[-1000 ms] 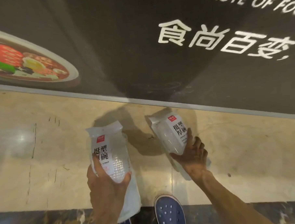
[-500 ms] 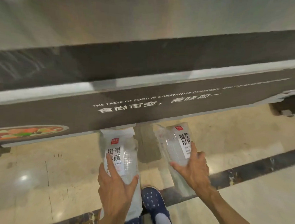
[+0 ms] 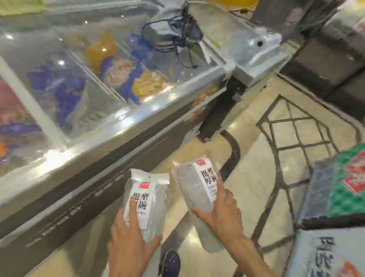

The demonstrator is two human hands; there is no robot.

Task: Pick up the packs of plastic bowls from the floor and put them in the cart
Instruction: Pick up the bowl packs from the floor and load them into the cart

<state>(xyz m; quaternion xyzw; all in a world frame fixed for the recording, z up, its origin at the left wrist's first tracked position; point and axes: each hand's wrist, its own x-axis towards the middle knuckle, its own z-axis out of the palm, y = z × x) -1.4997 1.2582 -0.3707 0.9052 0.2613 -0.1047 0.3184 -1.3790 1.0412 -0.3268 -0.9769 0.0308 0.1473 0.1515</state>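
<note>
While the view is smeared and grainy, the setting reads as a shop aisle: a glossy beige stone floor (image 3: 256,177) with a dark curved inlay band (image 3: 233,150) runs underfoot, and a long chest freezer (image 3: 118,128) with a silvery rim and sliding glass lids fills the left and centre, with blue, orange and yellow bags of food lying behind the glass. A tangle of dark cords (image 3: 179,31) lies on the freezer's glass top near its far end. At the right edge stand stacked cartons (image 3: 346,185), one with green and red print, another lower down with dark characters too blurred to read. The left hand (image 3: 127,243) grips one pack of plastic bowls (image 3: 147,204) from below, fingers spread up its label and thumb hooked round its lower side. The right hand (image 3: 224,212) holds the second pack (image 3: 198,185) the same way, thumb across its clear ribbed side and fingers on the label. Both packs are held off the floor in front of the freezer, side by side and apart. Each white label carries a small red square and large black Chinese characters; the smaller print is illegible. A blue perforated shoe (image 3: 169,264) shows below.
</note>
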